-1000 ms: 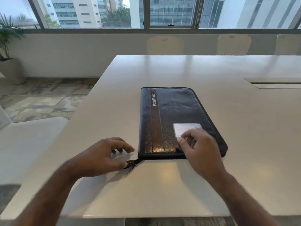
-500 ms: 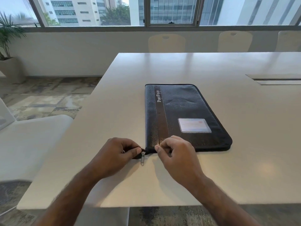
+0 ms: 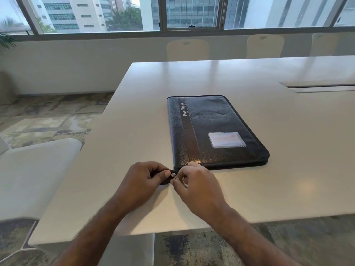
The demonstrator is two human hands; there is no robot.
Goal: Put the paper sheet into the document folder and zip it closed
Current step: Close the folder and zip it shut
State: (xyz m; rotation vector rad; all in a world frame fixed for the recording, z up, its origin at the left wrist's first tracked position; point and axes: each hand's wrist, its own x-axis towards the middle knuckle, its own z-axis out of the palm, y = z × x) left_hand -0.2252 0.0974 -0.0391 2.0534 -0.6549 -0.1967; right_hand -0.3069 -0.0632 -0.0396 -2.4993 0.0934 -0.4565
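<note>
A black leather document folder (image 3: pixel 215 129) lies flat and closed on the white table (image 3: pixel 249 189), with "Portfolio" lettering and a clear card window on its cover. At its near left corner a black zipper tail sticks out. My left hand (image 3: pixel 142 179) pinches that black tail. My right hand (image 3: pixel 196 187) pinches the small silver zipper pull (image 3: pixel 173 175) right beside the left thumb. No paper sheet shows anywhere outside the folder.
A white chair (image 3: pixel 38 169) stands left of the table. Three more chairs (image 3: pixel 187 49) line the far side under the windows. A cable slot (image 3: pixel 318 86) is set into the table at the right. The table's near edge runs just below my wrists.
My right hand left the folder's cover, came to the near left corner and took the zipper pull. My left hand closed on the zipper tail. The view shifted left.
</note>
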